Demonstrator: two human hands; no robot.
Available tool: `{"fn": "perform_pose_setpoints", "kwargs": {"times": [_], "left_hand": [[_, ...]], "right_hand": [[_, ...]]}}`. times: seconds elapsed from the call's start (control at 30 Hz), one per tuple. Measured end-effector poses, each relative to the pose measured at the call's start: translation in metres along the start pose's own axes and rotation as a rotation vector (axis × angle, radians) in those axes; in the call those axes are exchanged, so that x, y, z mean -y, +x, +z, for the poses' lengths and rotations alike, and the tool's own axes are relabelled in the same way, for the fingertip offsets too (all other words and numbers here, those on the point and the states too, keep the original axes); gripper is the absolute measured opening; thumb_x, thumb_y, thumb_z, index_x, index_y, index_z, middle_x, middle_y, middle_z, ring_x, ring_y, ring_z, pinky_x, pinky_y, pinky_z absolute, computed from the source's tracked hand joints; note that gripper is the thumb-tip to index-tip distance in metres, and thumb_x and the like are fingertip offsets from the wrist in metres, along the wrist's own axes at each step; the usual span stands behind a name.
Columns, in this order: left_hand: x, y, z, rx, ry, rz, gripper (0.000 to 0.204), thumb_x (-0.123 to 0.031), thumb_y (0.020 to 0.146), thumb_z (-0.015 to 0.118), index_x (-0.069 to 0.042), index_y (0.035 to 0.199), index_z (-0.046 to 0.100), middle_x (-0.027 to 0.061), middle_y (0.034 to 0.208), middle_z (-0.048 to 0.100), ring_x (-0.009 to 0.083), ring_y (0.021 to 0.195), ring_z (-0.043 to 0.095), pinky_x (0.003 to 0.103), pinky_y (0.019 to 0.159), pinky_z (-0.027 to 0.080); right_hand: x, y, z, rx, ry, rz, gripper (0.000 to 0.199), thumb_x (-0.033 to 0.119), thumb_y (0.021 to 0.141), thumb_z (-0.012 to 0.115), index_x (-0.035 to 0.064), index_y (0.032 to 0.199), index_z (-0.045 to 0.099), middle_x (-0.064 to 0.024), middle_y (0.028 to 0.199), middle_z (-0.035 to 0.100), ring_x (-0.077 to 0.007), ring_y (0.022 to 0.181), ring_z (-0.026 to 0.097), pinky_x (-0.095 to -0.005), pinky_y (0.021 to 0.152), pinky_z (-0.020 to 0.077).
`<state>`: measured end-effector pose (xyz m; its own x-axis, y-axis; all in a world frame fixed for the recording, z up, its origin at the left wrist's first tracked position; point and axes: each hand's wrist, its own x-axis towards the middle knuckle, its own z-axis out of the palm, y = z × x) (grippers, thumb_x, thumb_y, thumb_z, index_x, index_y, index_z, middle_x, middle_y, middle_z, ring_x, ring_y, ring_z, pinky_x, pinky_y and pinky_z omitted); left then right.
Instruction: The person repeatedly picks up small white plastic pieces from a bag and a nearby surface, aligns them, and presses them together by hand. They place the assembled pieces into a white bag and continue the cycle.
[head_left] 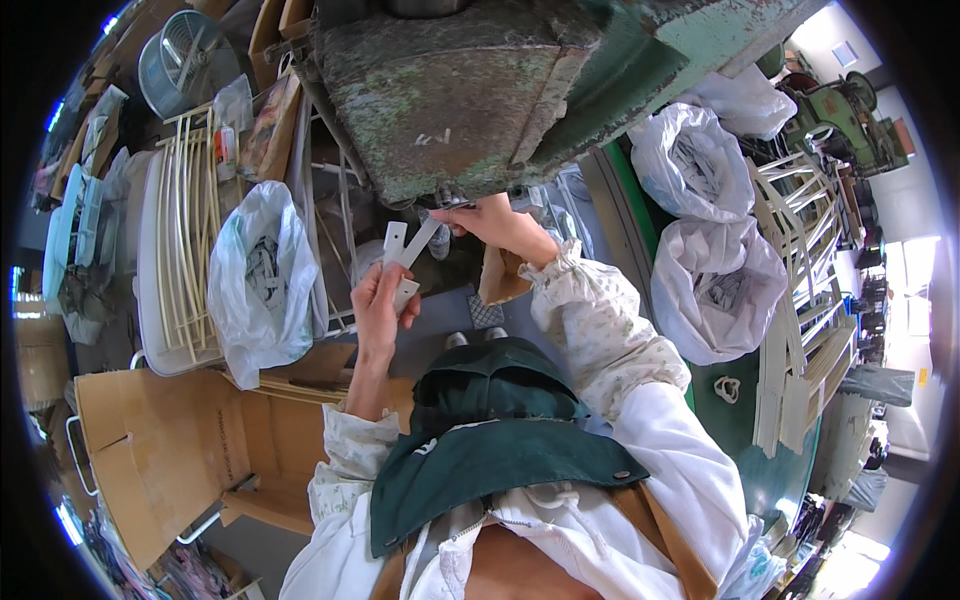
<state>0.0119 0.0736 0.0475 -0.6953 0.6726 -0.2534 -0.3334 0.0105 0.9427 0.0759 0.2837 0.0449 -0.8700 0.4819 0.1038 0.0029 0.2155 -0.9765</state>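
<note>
My left hand (376, 306) is closed around several short, flat, pale strips (394, 240) with small holes near their ends. They fan out above and beside its fingers. Close by on the right, my right hand (498, 226) pinches the upper end of another flat strip (422, 240), which slants down to the left hand. Both hands are just below the underside of a worn green machine (450, 120). Whether the right fingertips touch the machine's small lower fitting is hard to make out.
Left of me stand a white plastic bag (262, 285) of grey strips, a rack of long pale rods (188, 240) and an open cardboard box (160, 440). On the right, two white bags (718, 290) of strips sit on a green table (722, 425) beside stacked long slats (790, 400).
</note>
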Motion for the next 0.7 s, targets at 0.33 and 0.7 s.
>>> {"fn": "perform_pose_setpoints", "kwargs": {"times": [0.33,0.7], "left_hand": [[-0.049,0.038,0.003,0.322,0.407,0.070,0.031,-0.029,0.097,0.049,-0.004,0.078,0.052,0.0000,0.057,0.050,0.0038,0.041,0.043,0.018,0.038,0.031],[-0.045,0.052,-0.002,0.396,0.281,-0.061,0.031,-0.028,0.094,0.051,-0.004,0.075,0.054,0.0013,0.051,0.049,0.0058,0.039,0.044,0.020,0.034,0.028]], "right_hand": [[0.013,-0.044,0.043,0.011,0.363,0.432,0.032,0.031,0.092,0.060,0.0004,0.086,0.065,0.0012,0.060,0.056,-0.0039,0.049,0.046,-0.0193,0.045,0.0335],[0.020,-0.039,0.011,0.074,0.094,0.314,0.030,0.024,0.090,0.061,-0.0048,0.083,0.067,0.0015,0.060,0.054,-0.0043,0.051,0.043,-0.0222,0.045,0.0348]]}}
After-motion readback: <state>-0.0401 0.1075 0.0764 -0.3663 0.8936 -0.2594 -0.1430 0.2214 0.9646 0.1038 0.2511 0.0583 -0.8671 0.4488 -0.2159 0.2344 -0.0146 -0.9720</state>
